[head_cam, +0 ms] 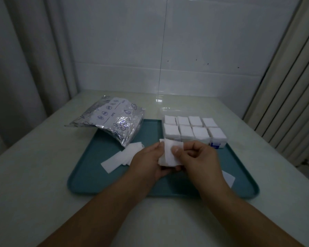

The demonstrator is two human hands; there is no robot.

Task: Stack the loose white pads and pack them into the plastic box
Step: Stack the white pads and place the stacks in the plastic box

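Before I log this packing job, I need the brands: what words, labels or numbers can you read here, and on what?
"Date": on the white panel of the silvery plastic bag, printed sideways beside round icons.
Blue label on the front of the plastic box: too small and blurred to read.
Other blue markings on the bag: drawings, not legible words.
Pads, tray: no text.

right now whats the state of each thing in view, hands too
left hand: holds the small stack of white pads
right hand: thumb pinches the same stack
clear plastic box: lid open, eight compartments filled
teal plastic tray: flat on table
loose white pads: lying on tray
silvery printed bag: crumpled, resting partly on tray
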